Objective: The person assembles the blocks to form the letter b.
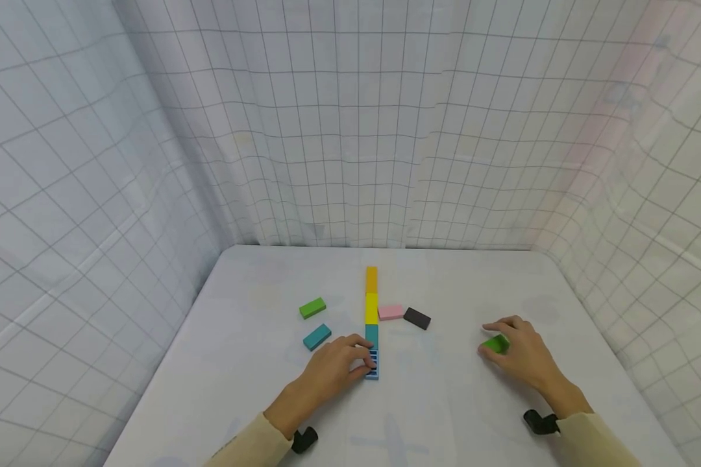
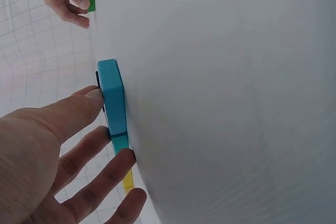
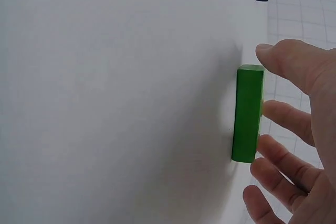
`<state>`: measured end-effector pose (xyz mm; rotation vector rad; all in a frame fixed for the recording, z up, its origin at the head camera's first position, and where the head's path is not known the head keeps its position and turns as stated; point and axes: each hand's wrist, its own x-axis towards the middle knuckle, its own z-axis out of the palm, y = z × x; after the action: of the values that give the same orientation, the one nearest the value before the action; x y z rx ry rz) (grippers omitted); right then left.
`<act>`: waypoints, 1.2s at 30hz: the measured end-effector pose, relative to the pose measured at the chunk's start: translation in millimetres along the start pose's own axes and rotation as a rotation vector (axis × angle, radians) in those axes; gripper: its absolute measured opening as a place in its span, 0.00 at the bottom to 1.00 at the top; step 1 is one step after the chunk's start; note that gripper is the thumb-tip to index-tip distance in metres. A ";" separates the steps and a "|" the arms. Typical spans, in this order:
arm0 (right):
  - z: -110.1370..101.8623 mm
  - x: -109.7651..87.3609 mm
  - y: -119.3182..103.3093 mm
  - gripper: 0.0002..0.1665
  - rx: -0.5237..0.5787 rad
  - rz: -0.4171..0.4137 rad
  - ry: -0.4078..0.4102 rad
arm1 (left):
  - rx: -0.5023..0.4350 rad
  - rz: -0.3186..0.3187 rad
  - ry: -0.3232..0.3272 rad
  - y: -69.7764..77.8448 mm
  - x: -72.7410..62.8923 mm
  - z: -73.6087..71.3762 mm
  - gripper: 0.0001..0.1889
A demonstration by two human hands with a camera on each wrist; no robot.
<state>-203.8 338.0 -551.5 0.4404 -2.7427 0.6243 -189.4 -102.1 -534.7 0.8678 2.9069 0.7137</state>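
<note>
My left hand point(image 1: 334, 366) lies over a light blue block point(image 1: 372, 374) with a slotted top, at the near end of a straight row. Its thumb and forefinger touch the block point(image 2: 111, 98) in the left wrist view, without plainly pinching it. The row continues away with a teal block point(image 1: 371, 336), a yellow block point(image 1: 371, 308) and an orange block point(image 1: 371, 279). Off to the right, my right hand point(image 1: 520, 350) spreads around a green block point(image 1: 496, 344). In the right wrist view its thumb is apart from the green block point(image 3: 248, 114), with fingers behind it.
Left of the row lie another green block point(image 1: 312, 308) and a loose teal block point(image 1: 317, 337). A pink block point(image 1: 391, 312) sits against the row's right side, near a black block point(image 1: 417, 318). Gridded white curtains point(image 1: 350, 130) surround the white table point(image 1: 257, 389).
</note>
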 end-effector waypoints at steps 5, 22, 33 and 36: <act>-1.8 -7.2 2.5 0.27 0.017 0.034 -0.028 | -0.008 -0.003 0.000 -0.3 -0.3 0.1 0.03; -3.2 -13.4 2.0 0.33 0.085 0.151 -0.051 | -0.014 0.004 0.012 -0.5 -2.2 -0.3 0.03; 0.0 -13.2 1.1 0.32 0.110 0.154 -0.029 | -0.027 -0.025 -0.007 2.7 -3.6 -2.2 0.04; 0.3 -12.9 0.0 0.32 0.108 0.149 -0.033 | -0.023 -0.026 -0.008 2.7 -4.0 -2.4 0.04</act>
<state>-192.1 340.8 -556.2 0.2738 -2.8011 0.8128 -185.1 -103.2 -531.8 0.8269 2.8913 0.7388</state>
